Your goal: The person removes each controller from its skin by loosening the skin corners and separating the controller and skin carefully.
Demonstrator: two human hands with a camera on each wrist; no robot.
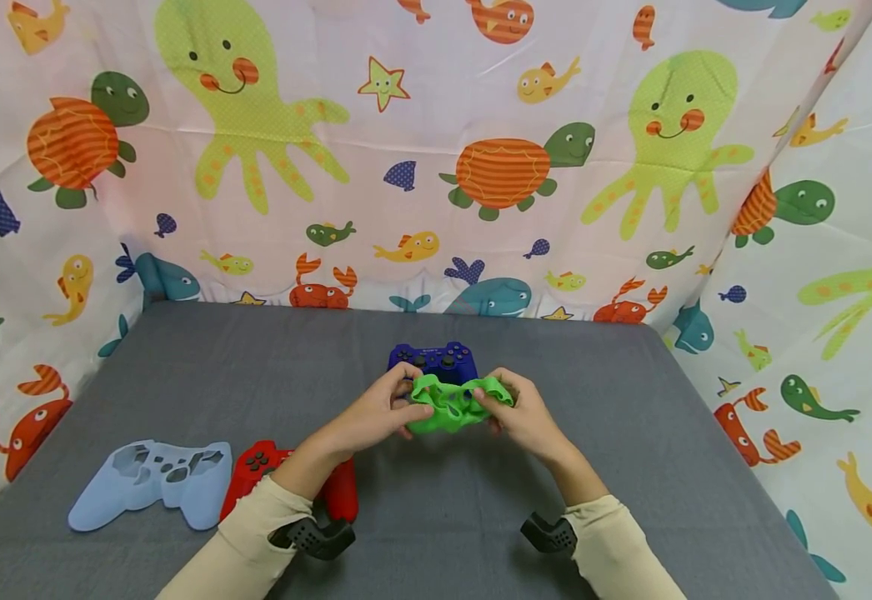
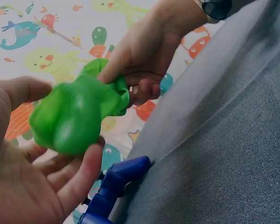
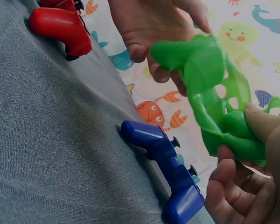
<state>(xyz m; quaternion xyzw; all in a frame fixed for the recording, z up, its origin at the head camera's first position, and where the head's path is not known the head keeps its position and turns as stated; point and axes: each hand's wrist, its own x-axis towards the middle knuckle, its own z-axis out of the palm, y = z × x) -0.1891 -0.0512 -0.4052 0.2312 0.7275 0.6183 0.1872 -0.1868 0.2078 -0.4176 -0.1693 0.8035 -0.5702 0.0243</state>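
A bright green silicone controller cover [image 1: 447, 410], bunched and folded, is up in the air between both hands. My left hand [image 1: 374, 414] holds its left end, thumb on the near side; in the left wrist view the fingers and thumb curve around a rounded grip of the green cover [image 2: 79, 116]. At the other end, my right hand [image 1: 528, 417] pinches the rim, and the right wrist view shows the thumb on top with fingers below. Just behind the hands, a blue game controller [image 1: 445, 357] lies on the grey table, its near part hidden by the cover.
On the left of the grey table [image 1: 631, 400] lies a light blue silicone controller cover [image 1: 152, 483]. Beside it is a red game controller [image 1: 342, 490], partly hidden under the left forearm. A curtain [image 1: 406, 108] printed with sea animals stands behind the table and along its sides.
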